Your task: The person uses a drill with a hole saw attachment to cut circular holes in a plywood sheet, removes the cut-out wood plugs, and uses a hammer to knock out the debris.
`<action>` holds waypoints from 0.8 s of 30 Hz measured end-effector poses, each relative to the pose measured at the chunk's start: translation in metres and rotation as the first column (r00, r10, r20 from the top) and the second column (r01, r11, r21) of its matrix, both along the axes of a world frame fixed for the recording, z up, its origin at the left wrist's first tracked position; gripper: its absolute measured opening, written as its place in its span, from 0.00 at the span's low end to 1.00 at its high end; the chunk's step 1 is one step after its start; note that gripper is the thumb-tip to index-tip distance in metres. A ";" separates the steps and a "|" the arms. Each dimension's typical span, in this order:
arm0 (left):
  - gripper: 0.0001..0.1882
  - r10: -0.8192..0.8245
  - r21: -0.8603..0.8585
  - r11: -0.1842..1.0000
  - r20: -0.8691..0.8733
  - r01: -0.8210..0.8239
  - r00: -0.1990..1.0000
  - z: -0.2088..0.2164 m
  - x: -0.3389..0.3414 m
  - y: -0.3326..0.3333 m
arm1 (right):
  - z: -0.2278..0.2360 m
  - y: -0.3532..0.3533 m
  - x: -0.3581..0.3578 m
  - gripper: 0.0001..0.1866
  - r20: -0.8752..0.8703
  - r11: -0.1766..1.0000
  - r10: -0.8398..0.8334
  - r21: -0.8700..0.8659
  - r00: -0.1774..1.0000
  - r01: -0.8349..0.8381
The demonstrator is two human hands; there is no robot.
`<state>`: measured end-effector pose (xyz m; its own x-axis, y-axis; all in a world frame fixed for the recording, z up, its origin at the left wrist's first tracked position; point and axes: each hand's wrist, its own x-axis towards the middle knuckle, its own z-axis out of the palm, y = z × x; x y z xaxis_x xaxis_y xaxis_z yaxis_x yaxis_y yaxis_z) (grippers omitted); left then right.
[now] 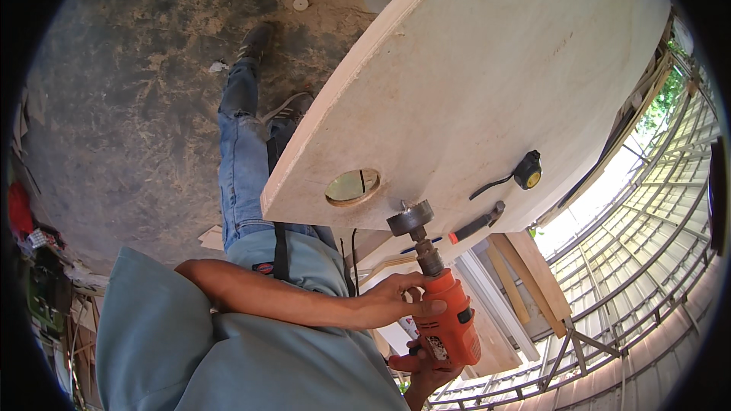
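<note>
An orange power drill is held in both hands, with a round hole saw in its chuck. My left hand is closed around the front of the drill's body, just behind the chuck. Lower down, my right hand grips the drill's handle, its fingers partly hidden. The hole saw's teeth and thin pilot bit face a large pale wooden board; whether they touch it I cannot tell. A round hole goes through the board near its corner, left of the saw.
On the board lie a black-and-yellow tape measure, a dark-handled tool with an orange end, and a blue pen-like stick. A small wooden disc rests on the stained floor. Planks lie beyond the drill.
</note>
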<state>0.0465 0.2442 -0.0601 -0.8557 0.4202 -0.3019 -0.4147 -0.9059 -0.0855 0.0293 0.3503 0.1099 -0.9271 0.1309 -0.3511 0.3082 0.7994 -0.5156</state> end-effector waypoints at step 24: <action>0.28 0.182 0.422 0.901 -0.151 -0.103 0.972 -0.017 0.008 -0.006 | 0.029 -0.031 -0.007 0.44 0.136 0.959 -0.035 0.284 0.990 -0.005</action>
<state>0.0546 0.2386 -0.0770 -0.9391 0.3417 0.0368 -0.3277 -0.8576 -0.3964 0.0219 0.3193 0.1394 -0.8693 0.2571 -0.4222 0.3736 0.9010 -0.2204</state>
